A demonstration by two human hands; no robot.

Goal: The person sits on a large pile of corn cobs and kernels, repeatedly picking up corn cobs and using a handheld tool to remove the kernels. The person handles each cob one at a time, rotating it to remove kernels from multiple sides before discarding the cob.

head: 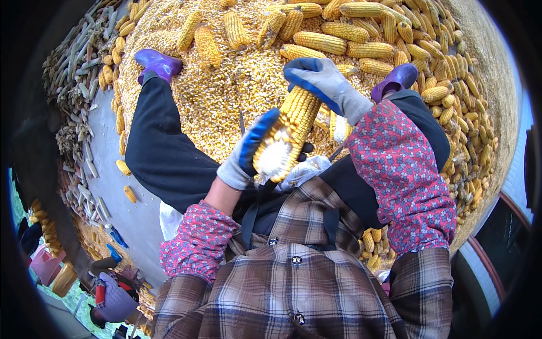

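Note:
A yellow ear of corn (300, 111) is held slanted above my lap, its lower end stripped to white cob and pointing at me. My right hand (324, 82), in a grey glove with blue coating, grips its upper end. My left hand (252, 148), gloved alike, wraps the lower end from the left side. The left fingers under the ear are partly hidden, so whether it is one ear or two pressed together is hard to tell. Just below lies white plastic (307, 171). A partly stripped ear (340, 128) rests beyond it, close to my right sleeve.
Loose kernels (237, 91) spread between my purple boots (159, 63). Unshelled ears (457, 93) are heaped ahead and right. Bare cobs (84, 55) pile at the left, beside grey floor (112, 152) with a few stray ears. Another person (116, 296) is at lower left.

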